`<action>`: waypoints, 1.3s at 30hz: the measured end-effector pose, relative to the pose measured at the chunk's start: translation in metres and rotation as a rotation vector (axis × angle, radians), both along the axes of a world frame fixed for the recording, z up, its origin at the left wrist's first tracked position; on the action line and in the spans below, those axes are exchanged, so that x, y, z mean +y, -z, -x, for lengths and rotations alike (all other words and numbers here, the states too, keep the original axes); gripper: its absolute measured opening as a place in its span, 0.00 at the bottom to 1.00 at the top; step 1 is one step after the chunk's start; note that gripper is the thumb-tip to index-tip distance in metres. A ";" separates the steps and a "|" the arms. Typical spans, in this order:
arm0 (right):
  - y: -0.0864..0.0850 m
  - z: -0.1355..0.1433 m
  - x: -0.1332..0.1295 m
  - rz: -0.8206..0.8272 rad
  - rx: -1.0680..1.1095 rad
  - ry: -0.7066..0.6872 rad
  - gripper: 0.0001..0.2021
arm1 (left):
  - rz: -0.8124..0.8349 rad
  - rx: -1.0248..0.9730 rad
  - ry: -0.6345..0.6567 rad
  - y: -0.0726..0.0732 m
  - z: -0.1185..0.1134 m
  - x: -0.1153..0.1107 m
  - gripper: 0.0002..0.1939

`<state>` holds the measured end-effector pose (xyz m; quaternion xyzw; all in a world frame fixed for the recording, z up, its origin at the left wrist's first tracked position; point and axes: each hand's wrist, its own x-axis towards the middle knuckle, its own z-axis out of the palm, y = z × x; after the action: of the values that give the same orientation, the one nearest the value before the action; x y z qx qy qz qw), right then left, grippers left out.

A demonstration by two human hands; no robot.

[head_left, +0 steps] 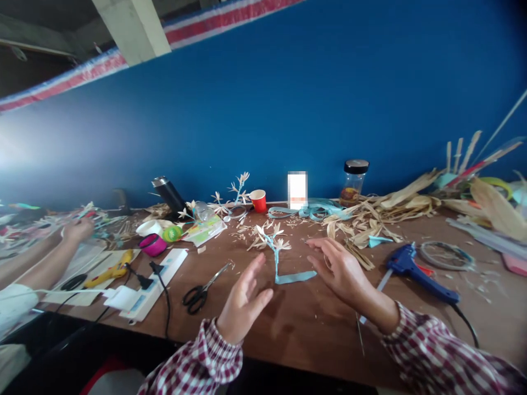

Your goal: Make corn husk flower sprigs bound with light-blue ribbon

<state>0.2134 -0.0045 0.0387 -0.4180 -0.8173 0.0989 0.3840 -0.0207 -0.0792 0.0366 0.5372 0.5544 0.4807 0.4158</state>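
Observation:
Between my two hands a small branch of pale husk flowers lies on the brown table, its stem wrapped in light blue. From the stem's lower end a light blue ribbon strip runs to the right. My left hand is open beside the stem, thumb and fingers apart, holding nothing. To the right of the branch, my right hand hovers near the ribbon's free end with its fingers stretched out and nothing in them. Black-handled scissors lie left of my left hand.
A blue glue gun lies at the right, near dry corn husks. At the left are a white power strip and a yellow glue gun. A red paper cup stands at the back. A co-worker's hands work at far left.

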 end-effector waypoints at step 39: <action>0.025 -0.047 0.036 0.159 -0.685 0.203 0.09 | 0.411 0.178 0.120 0.034 0.002 0.084 0.14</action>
<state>0.2606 0.0318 0.0138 -0.5343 -0.8427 -0.0222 0.0620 -0.0228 0.0046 0.0030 0.5135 0.6422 0.2829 0.4938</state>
